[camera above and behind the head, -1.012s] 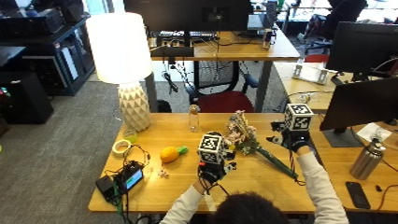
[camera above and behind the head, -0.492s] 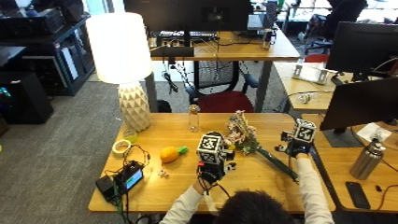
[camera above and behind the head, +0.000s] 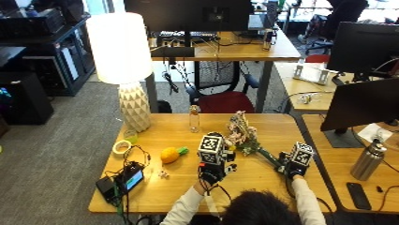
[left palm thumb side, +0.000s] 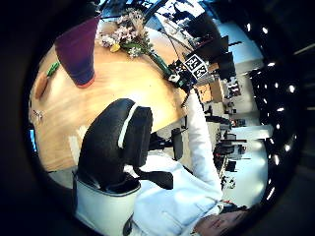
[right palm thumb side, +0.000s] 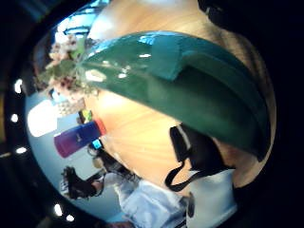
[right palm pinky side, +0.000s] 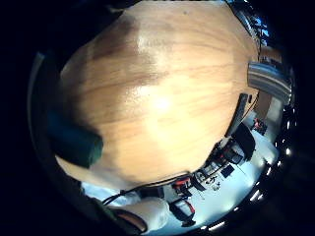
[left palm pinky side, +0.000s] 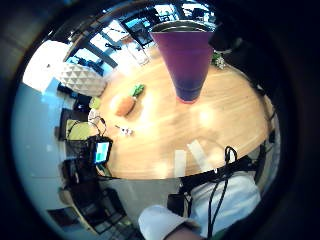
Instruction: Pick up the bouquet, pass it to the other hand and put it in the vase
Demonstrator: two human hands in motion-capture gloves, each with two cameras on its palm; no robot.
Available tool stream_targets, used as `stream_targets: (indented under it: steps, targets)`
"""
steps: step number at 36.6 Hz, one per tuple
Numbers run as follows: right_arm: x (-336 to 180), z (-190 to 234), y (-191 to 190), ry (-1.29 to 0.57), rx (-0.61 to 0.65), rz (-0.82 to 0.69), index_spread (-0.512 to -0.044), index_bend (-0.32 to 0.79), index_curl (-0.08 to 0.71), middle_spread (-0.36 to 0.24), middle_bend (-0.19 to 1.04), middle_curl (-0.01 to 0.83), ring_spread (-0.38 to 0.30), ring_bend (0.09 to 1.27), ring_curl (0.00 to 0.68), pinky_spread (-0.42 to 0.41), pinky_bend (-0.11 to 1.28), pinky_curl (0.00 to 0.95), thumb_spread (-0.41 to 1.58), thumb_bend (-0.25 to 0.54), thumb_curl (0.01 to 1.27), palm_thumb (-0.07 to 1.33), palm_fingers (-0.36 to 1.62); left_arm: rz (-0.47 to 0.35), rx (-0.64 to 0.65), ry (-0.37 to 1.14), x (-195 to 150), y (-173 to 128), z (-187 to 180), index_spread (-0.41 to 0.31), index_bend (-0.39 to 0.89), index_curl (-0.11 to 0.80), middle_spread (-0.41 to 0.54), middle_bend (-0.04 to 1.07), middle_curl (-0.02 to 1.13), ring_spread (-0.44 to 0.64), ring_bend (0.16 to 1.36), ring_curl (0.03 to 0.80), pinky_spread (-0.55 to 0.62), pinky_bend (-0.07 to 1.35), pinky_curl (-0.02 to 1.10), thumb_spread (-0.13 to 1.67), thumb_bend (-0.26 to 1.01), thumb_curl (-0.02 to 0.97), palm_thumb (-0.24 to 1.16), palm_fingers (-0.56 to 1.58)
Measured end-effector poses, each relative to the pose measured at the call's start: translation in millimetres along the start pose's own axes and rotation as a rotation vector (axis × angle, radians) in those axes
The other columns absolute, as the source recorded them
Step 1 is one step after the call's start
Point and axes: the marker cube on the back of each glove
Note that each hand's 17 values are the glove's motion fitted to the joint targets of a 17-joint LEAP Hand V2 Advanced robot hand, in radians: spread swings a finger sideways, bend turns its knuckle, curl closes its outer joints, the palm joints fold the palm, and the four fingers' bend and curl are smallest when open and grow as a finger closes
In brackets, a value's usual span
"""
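The bouquet (camera above and behind the head: 243, 136) lies on the wooden table (camera above and behind the head: 156, 192), pale blossoms at the far end and its green wrapped stem running toward the near right. My right hand (camera above and behind the head: 293, 168) sits on the stem's end, fingers curled over it; the stem (right palm thumb side: 180, 90) fills that palm's thumb side view. The tapered vase (left palm pinky side: 187, 60) stands upright on the table just in front of my left palm, hidden in the outside view. My left hand (camera above and behind the head: 215, 172) hovers beside it, fingers (left palm thumb side: 115, 142) loosely bent and holding nothing.
A white lamp (camera above and behind the head: 128, 61) stands at the far left corner. A glass bottle (camera above and behind the head: 195, 118) is beyond the bouquet. An orange toy fruit (camera above and behind the head: 169, 154), a tape roll (camera above and behind the head: 121, 146) and a small screen device (camera above and behind the head: 128, 180) lie left of my hands.
My right hand has come down and toward the near edge onto the end of the stem. The left hand has stayed by the vase.
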Motion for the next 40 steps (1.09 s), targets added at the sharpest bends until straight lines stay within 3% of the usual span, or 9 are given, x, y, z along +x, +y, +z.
stream_targets:
  steps: [4, 9, 14, 21, 24, 28, 31, 34, 40]
  targets:
    - [3.6, 0.8, -9.1, 0.005, 0.099, 0.035, -0.318, 0.3, 0.26, -0.021, 0.25, 0.343, 0.125, 0.26, 0.229, 0.284, 0.49, 0.294, 1.05, 0.038, 0.32, 0.67, 0.3, -0.003, -0.004, -0.002, 0.6, 0.3, -0.5, -0.042, 0.15, 0.307, 0.11, 0.17, 0.28, 0.18, 0.54, 0.286, 0.18, 0.39, 0.34, 1.15, -0.02, 0.244, 0.22, 0.42]
    - [-7.8, 3.7, 12.9, -0.025, -0.056, -0.106, -0.345, 0.39, 0.307, -0.058, 0.21, 0.338, 0.122, 0.22, 0.221, 0.276, 0.41, 0.279, 1.05, 0.048, 0.33, 0.75, 0.38, -0.006, -0.004, -0.009, -2.0, -3.7, 2.9, -0.042, 0.15, 0.311, 0.11, 0.17, 0.29, 0.18, 0.54, 0.288, 0.18, 0.39, 0.34, 1.15, -0.02, 0.248, 0.22, 0.42]
    - [-14.7, -4.2, 26.5, 0.025, -0.094, -0.157, -0.277, 0.48, 0.348, -0.083, 0.21, 0.345, 0.023, 0.25, 0.227, 0.216, 0.33, 0.254, 1.06, 0.088, 0.36, 0.87, 0.73, -0.007, -0.022, -0.002, -0.6, -1.8, 0.7, -0.042, 0.15, 0.313, 0.11, 0.17, 0.29, 0.18, 0.54, 0.289, 0.18, 0.39, 0.35, 1.15, -0.02, 0.25, 0.22, 0.42]
    - [-21.2, -24.4, 17.6, 0.132, 0.159, -0.177, -0.234, 0.11, 0.308, -0.127, 0.41, 0.437, -0.139, 0.62, 0.379, -0.107, 0.51, 0.34, 1.1, 0.107, 0.38, 0.96, 1.39, -0.018, -0.041, -0.005, -3.3, -5.7, -3.1, -0.042, 0.15, 0.316, 0.11, 0.17, 0.29, 0.18, 0.54, 0.291, 0.18, 0.39, 0.35, 1.15, -0.02, 0.253, 0.22, 0.42]
    - [-24.9, -37.6, 8.1, 0.118, 0.373, -0.177, -0.232, 0.15, 0.325, -0.141, 0.51, 0.483, -0.161, 0.75, 0.441, -0.165, 0.58, 0.382, 1.09, 0.064, 0.36, 0.92, 1.5, -0.007, -0.042, 0.008, -5.9, -14.1, -3.1, -0.045, 0.15, 0.318, 0.111, 0.17, 0.29, 0.18, 0.53, 0.291, 0.18, 0.39, 0.35, 1.15, -0.02, 0.254, 0.22, 0.42]
    - [-10.9, -45.2, 8.7, 0.114, 0.442, -0.078, -0.226, 0.26, 0.377, -0.154, 0.64, 0.534, -0.174, 0.84, 0.495, -0.203, 0.6, 0.418, 1.06, -0.001, 0.34, 0.86, 1.56, 0.008, -0.066, 0.042, -5.2, -18.3, -14.1, -0.046, 0.16, 0.322, 0.111, 0.16, 0.3, 0.18, 0.53, 0.292, 0.18, 0.38, 0.35, 1.15, -0.02, 0.256, 0.22, 0.43]
    - [-16.1, -53.6, 4.4, -0.053, 0.489, -0.091, -0.224, 0.36, 0.416, -0.152, 0.69, 0.557, -0.181, 0.87, 0.518, -0.214, 0.62, 0.44, 1.05, -0.025, 0.33, 0.84, 1.56, 0.028, -0.099, 0.11, 1.2, -17.5, -32.4, -0.046, 0.16, 0.324, 0.111, 0.17, 0.3, 0.18, 0.53, 0.294, 0.18, 0.38, 0.35, 1.15, -0.02, 0.257, 0.22, 0.43]
    - [-46.2, -74.5, 8.0, -0.438, 0.535, -0.238, -0.22, 0.44, 0.453, -0.151, 0.73, 0.576, -0.181, 0.9, 0.534, -0.223, 0.65, 0.457, 1.03, -0.02, 0.33, 0.84, 1.54, 0.046, -0.112, 0.192, 5.8, -26.9, -49.8, -0.05, 0.16, 0.328, 0.11, 0.16, 0.29, 0.17, 0.54, 0.295, 0.17, 0.37, 0.35, 1.15, -0.02, 0.257, 0.22, 0.45]
    - [-75.3, -112.2, 11.4, -0.909, 0.592, -0.379, -0.205, 0.51, 0.506, -0.147, 0.79, 0.6, -0.181, 0.95, 0.555, -0.228, 0.7, 0.486, 0.98, 0.023, 0.39, 0.97, 1.48, 0.084, -0.008, 0.359, 20.8, -58.8, -81.4, -0.045, 0.16, 0.33, 0.102, 0.16, 0.3, 0.16, 0.54, 0.298, 0.15, 0.37, 0.35, 1.15, -0.02, 0.26, 0.22, 0.46]
